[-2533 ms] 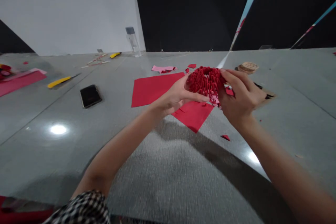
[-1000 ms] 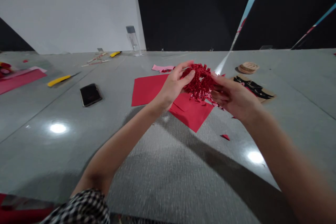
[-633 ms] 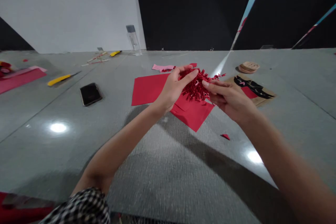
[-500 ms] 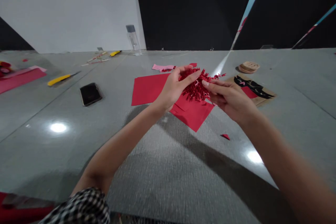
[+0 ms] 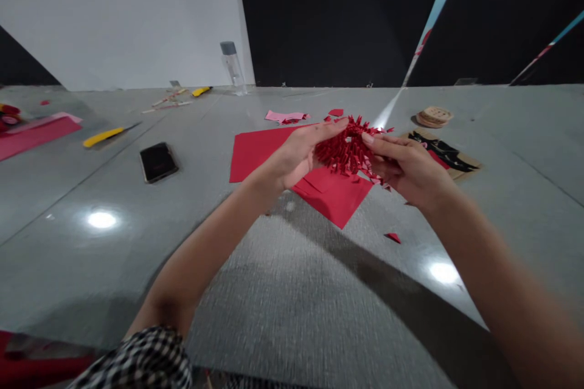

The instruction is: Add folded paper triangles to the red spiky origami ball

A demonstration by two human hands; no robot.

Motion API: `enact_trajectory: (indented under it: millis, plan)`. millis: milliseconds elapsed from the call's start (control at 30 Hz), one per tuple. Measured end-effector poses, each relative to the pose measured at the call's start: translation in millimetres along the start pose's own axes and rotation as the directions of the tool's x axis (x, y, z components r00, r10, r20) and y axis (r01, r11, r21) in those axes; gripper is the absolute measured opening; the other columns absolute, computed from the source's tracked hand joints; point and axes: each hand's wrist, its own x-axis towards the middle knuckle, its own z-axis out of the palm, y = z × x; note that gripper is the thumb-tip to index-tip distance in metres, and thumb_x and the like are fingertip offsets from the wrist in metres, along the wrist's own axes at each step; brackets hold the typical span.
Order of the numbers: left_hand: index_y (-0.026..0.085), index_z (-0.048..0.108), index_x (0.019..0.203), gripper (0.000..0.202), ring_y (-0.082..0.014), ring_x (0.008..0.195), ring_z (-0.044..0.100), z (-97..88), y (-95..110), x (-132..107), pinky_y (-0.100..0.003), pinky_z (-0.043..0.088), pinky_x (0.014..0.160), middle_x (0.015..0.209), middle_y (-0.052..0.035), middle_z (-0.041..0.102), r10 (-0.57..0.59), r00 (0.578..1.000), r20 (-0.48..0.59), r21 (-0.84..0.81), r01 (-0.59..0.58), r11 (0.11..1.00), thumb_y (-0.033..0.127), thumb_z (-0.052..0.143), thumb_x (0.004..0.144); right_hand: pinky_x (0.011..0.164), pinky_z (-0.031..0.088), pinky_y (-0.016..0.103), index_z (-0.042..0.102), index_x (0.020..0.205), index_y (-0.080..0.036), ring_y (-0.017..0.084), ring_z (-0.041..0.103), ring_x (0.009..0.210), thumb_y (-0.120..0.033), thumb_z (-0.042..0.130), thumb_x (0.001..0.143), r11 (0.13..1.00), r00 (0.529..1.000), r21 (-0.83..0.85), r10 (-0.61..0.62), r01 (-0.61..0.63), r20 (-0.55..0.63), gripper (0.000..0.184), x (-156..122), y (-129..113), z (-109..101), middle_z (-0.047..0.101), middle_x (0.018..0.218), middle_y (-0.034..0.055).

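Observation:
Both my hands hold a spiky ring of many small folded red paper pieces (image 5: 347, 149) above the table, with pink pieces showing at its lower edge. My left hand (image 5: 294, 155) grips its left side, fingers stretched across the top. From the right, my right hand (image 5: 404, 169) pinches it between fingers and thumb. Under them lie overlapping flat red paper sheets (image 5: 260, 155), partly hidden by my left hand and the ring.
On the grey table lie a black phone (image 5: 158, 162), a yellow utility knife (image 5: 103, 137), pink paper scraps (image 5: 286, 116), cardboard with black cut paper (image 5: 444, 155), stacked round wooden discs (image 5: 433, 116), and a clear bottle (image 5: 233, 67) at the far edge.
The ring has moved from my right palm to a grip between both hands, lower and nearer the middle. My right hand has drawn back from the cardboard, leaving it in view.

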Motion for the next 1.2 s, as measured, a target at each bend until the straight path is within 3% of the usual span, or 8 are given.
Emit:
enact_trajectory:
  millis: [100, 300, 433, 667, 900, 1000, 1200]
  plan:
    - [0.018, 0.077, 0.105, 0.037, -0.0289, 0.124, 0.070, -6.5, 3.2, 0.1, -0.042, 0.055, 0.109, 0.120, -0.0109, 0.079, -0.049, 0.994, 0.100, 0.036, 0.045, 0.998, 0.044, 0.089, 0.080, 0.048, 0.012, 0.029, 0.058, 0.068, -0.021, 0.007, 0.019, 0.054, -0.046, 0.093, 0.071, 1.000, 1.000, -0.017, -0.009, 0.009, 0.014, 0.044, 3.3, -1.9, -6.4, 0.034, 0.062, -0.0056]
    - [0.018, 0.075, 0.109, 0.046, -0.0213, 0.105, 0.075, -5.7, 4.3, -3.4, -0.041, 0.057, 0.105, 0.114, -0.0078, 0.079, 0.003, 1.000, 0.029, 0.094, -0.006, 0.996, 0.027, 0.097, 0.069, 0.045, 0.012, 0.027, 0.055, 0.065, -0.021, 0.007, 0.019, 0.053, -0.050, 0.088, 0.078, 0.999, 0.998, -0.016, -0.040, 0.040, -0.042, 0.046, 5.5, -2.5, -12.8, 0.030, 0.062, -0.0057]
    - [0.018, 0.075, 0.109, 0.048, -0.0225, 0.107, 0.075, -5.0, 4.3, -2.4, -0.044, 0.055, 0.109, 0.112, -0.0077, 0.080, 0.007, 0.999, 0.042, 0.119, -0.012, 0.993, 0.028, 0.098, 0.067, 0.044, 0.015, 0.026, 0.069, 0.079, -0.021, 0.007, 0.022, 0.053, -0.044, 0.088, 0.078, 0.999, 0.999, -0.048, -0.022, 0.019, -0.047, 0.030, 2.3, -6.0, -11.1, 0.039, 0.064, -0.0049]
    - [0.018, 0.077, 0.110, 0.043, -0.0241, 0.117, 0.073, -8.8, 7.9, -1.8, -0.042, 0.054, 0.110, 0.121, -0.0098, 0.078, -0.034, 0.998, 0.061, 0.126, 0.026, 0.992, 0.036, 0.094, 0.074, 0.044, 0.011, 0.030, 0.044, 0.065, -0.023, 0.007, 0.015, 0.051, -0.061, 0.086, 0.075, 0.999, 0.999, -0.047, 0.003, -0.001, 0.047, 0.057, 3.8, -8.0, -12.3, 0.027, 0.060, -0.0061]
    - [0.020, 0.080, 0.106, 0.033, -0.0232, 0.115, 0.073, -10.1, 8.9, -2.4, -0.036, 0.056, 0.107, 0.119, -0.0084, 0.079, -0.073, 0.988, 0.137, 0.056, 0.066, 0.996, 0.037, 0.090, 0.080, 0.045, 0.010, 0.030, 0.041, 0.063, -0.023, 0.007, 0.015, 0.052, -0.055, 0.089, 0.075, 1.000, 1.000, -0.022, 0.003, -0.003, -0.013, 0.059, 0.1, -11.1, -7.1, 0.027, 0.060, -0.0053]
    - [0.021, 0.080, 0.104, 0.030, -0.0263, 0.121, 0.072, -10.2, 6.2, -0.7, -0.038, 0.056, 0.108, 0.118, -0.0093, 0.080, -0.075, 0.988, 0.136, 0.032, 0.071, 0.997, 0.040, 0.088, 0.082, 0.043, 0.014, 0.028, 0.047, 0.064, -0.023, 0.007, 0.019, 0.051, -0.048, 0.088, 0.076, 1.000, 0.999, 0.020, 0.012, -0.011, -0.052, 0.050, -0.4, -10.3, -4.6, 0.033, 0.061, -0.0048]
    - [0.018, 0.078, 0.105, 0.036, -0.0278, 0.119, 0.073, -3.0, 1.2, -1.2, -0.041, 0.056, 0.107, 0.116, -0.0107, 0.080, -0.058, 0.992, 0.113, 0.044, 0.054, 0.998, 0.038, 0.091, 0.079, 0.045, 0.030, 0.025, 0.069, 0.080, -0.024, 0.007, 0.038, 0.053, -0.037, 0.085, 0.080, 0.996, 0.987, 0.069, 0.060, -0.050, -0.150, 0.021, 1.0, -2.9, -3.6, 0.059, 0.075, -0.0005]
